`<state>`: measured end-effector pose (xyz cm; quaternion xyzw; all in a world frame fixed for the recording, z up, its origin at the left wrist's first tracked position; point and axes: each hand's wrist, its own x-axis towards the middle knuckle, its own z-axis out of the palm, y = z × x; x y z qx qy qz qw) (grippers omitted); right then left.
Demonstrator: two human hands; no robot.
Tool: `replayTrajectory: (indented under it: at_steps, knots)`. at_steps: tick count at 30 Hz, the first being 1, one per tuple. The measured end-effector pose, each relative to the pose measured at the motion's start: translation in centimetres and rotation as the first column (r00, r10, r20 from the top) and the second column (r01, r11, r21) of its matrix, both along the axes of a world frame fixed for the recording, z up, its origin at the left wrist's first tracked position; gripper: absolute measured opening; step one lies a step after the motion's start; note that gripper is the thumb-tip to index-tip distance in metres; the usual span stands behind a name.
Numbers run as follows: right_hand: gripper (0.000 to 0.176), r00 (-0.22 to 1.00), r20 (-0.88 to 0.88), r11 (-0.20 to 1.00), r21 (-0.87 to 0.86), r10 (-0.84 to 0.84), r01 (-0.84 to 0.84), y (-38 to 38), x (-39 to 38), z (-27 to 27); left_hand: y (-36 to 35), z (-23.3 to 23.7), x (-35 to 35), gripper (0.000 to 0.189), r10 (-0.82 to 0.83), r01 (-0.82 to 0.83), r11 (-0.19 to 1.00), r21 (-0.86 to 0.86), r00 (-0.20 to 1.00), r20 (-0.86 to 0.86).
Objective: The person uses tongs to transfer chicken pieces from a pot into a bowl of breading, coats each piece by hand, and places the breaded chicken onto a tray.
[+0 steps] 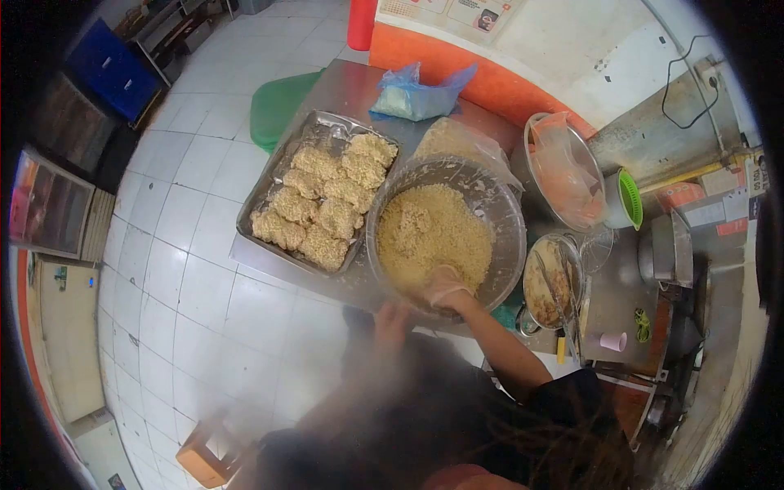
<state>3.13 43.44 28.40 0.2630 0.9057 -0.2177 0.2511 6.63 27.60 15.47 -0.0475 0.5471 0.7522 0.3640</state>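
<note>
A large grey tub point(510, 273) holds pale, crumbly coating, and a coated piece point(415, 219) lies on top of it. Inside the tub's near side, my right hand point(447, 289), in a thin clear glove, is down in the coating; its fingers are partly buried. My left hand point(394, 320) is at the tub's near outer edge, blurred, with its fingers hard to make out. Left of the tub, a metal tray point(245, 214) bears several coated pieces point(321, 196) in rows.
Behind the tub are a blue plastic bag point(420, 96) and a clear bag point(465, 143). To the right stand a steel bowl point(531, 155) with a bag inside, a green basket point(629, 198), a smaller bowl point(547, 286) with tongs, and a pink cup point(613, 341).
</note>
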Motion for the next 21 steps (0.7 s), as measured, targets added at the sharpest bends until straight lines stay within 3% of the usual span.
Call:
replayTrajectory:
  at_steps: [2, 4, 5, 6, 8, 9, 11, 13, 14, 16, 19, 21]
  knots:
    - [0.05, 0.876, 0.041, 0.876, 0.025, 0.48, -0.481, 1.4, 0.1, -4.8, -0.2, 2.4, -0.3, 0.02, 0.033, -0.039, 0.996, 0.075, 0.997, 0.074]
    - [0.051, 0.923, -0.017, 0.92, -0.074, 0.384, -0.384, 1.7, -0.3, -4.9, -0.2, 1.8, -0.4, 0.023, 0.032, -0.036, 0.997, 0.067, 0.997, 0.064]
    - [0.051, 0.998, -0.057, 0.979, -0.201, 0.033, -0.044, 1.8, -0.3, -4.4, -0.1, -0.2, -0.2, 0.024, 0.017, -0.018, 1.0, 0.022, 1.0, 0.018]
    - [0.051, 0.946, -0.047, 0.898, -0.332, -0.32, 0.287, 1.6, -0.5, -3.2, 0.0, -1.4, 0.0, 0.026, 0.005, -0.006, 1.0, -0.025, 1.0, -0.023]
    - [0.046, 0.943, -0.161, 0.822, -0.547, -0.29, 0.159, 3.6, -3.0, -0.8, 0.1, 1.6, -0.7, 0.026, 0.017, -0.019, 0.999, 0.05, 0.999, 0.032]
    - [0.048, 0.926, -0.182, 0.839, -0.506, -0.33, 0.199, 5.8, -4.3, -4.3, -0.2, 2.8, -0.9, 0.027, 0.016, -0.021, 0.996, 0.082, 0.998, 0.063]
    - [0.053, 0.912, -0.225, 0.894, -0.377, -0.343, 0.243, 7.6, -7.7, -5.8, -0.5, 2.1, -1.1, 0.027, -0.019, 0.018, 0.999, 0.05, 0.999, 0.034]
    - [0.058, 0.922, -0.248, 0.948, -0.194, -0.297, 0.253, 4.5, -11.2, -0.5, -0.8, 1.1, -1.2, 0.027, -0.055, 0.055, 0.998, 0.028, 0.998, -0.009]
    - [0.061, 0.909, -0.319, 0.958, 0.01, -0.268, 0.286, 3.3, -12.2, -3.0, -0.9, 0.5, -1.2, 0.026, -0.067, 0.068, 0.997, 0.023, 0.997, -0.039]
    - [0.067, 0.888, -0.429, 0.849, 0.398, -0.163, 0.348, 1.7, -13.3, -9.7, -0.7, 0.4, -1.8, 0.027, -0.072, 0.073, 0.997, 0.04, 0.997, -0.021]
    - [0.071, 0.913, -0.391, 0.923, 0.299, -0.113, 0.243, 0.5, -13.0, -6.0, -1.7, 1.6, -1.0, 0.028, -0.086, 0.085, 0.996, 0.017, 0.993, 0.076]
    - [0.078, 0.813, -0.441, 0.924, -0.17, -0.381, 0.341, 2.9, -14.2, -7.4, -0.3, -0.1, -1.4, 0.03, -0.098, 0.099, 0.994, -0.055, 0.995, 0.004]
